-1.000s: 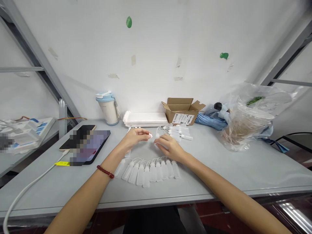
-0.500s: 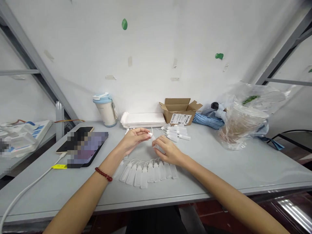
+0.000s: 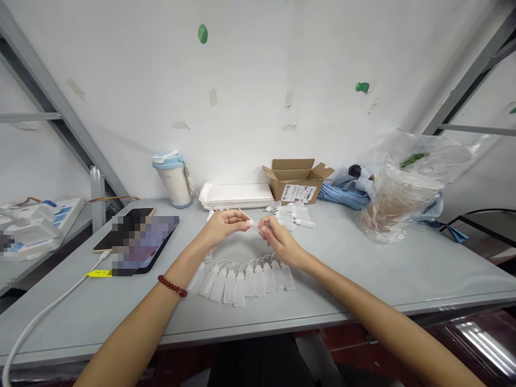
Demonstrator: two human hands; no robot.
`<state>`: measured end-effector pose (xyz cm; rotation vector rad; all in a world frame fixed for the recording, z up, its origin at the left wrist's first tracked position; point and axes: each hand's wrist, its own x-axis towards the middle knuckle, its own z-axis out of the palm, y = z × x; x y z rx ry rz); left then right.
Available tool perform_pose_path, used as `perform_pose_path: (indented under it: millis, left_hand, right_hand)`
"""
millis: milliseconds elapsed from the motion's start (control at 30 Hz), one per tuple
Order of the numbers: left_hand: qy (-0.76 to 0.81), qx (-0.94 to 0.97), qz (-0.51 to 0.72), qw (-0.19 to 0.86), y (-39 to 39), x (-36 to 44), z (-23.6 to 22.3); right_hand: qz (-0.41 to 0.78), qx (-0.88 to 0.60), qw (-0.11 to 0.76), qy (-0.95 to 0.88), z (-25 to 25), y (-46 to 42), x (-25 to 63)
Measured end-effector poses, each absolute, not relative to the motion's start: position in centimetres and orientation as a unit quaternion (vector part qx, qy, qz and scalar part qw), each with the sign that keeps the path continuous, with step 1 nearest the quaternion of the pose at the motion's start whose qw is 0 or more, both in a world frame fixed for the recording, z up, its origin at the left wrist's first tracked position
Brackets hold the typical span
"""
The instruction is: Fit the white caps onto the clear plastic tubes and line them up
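In front of me, my left hand (image 3: 226, 228) is closed in a pinch on a small translucent squeeze bottle (image 3: 252, 223). My right hand (image 3: 281, 242) has its fingertips pinched at the bottle's other end, and between them the two hands cover most of it. Which part each hand grips I cannot make out. Nearer to me on the table lies a fanned row of similar squeeze bottles (image 3: 229, 287) with thin curved nozzles. A looser group of bottles (image 3: 296, 215) lies beyond my right hand.
At the back stand a cup with a blue lid (image 3: 173, 180), a white flat stack (image 3: 237, 196) and an open cardboard box (image 3: 296, 185). A plastic-wrapped container (image 3: 397, 209) and blue cloth (image 3: 346, 194) are on the right. Two phones (image 3: 147, 244) lie left, with a white cable (image 3: 44, 306).
The bottle was upright with its nozzle pointing up; now less of it shows between my hands. My right fingers have risen slightly and closed in a pinch. The view has shifted a little.
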<state>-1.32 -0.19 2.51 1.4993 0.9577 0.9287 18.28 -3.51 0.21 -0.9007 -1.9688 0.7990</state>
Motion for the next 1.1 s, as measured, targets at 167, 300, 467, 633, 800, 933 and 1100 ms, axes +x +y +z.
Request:
perform_pose_path:
  millis: [167,300,467,633,800,933,1100]
  left_hand:
    - [0.417,0.650,0.386,0.504,-0.6,-0.9,2.8]
    - [0.417,0.688,0.385,0.452,-1.1,-0.4,3.2]
    - [0.414,0.709,0.355,0.447,-1.0,-0.2,2.8]
    - [0.418,0.749,0.295,0.421,-0.8,-0.6,2.7]
    - [0.385,0.769,0.286,0.423,-1.1,-0.9,3.3]
    - [0.376,0.768,0.288,0.431,-1.3,-0.9,3.5]
    - [0.388,0.771,0.287,0.416,-1.3,-0.7,3.5]
  right_hand:
    - [0.472,-0.356,0.413,-0.693,-0.1,-3.2,18.2]
    - [0.560,-0.349,0.404,-0.634,0.1,-3.1,18.2]
    - [0.582,-0.343,0.406,-0.615,0.5,-3.2,18.2]
    - [0.583,-0.342,0.401,-0.618,0.6,-3.1,18.3]
    - [0.601,-0.344,0.384,-0.611,0.7,-3.1,18.4]
    - [0.608,-0.339,0.388,-0.604,0.8,-3.1,18.5]
    - [0.606,-0.330,0.391,-0.609,1.2,-3.3,18.5]
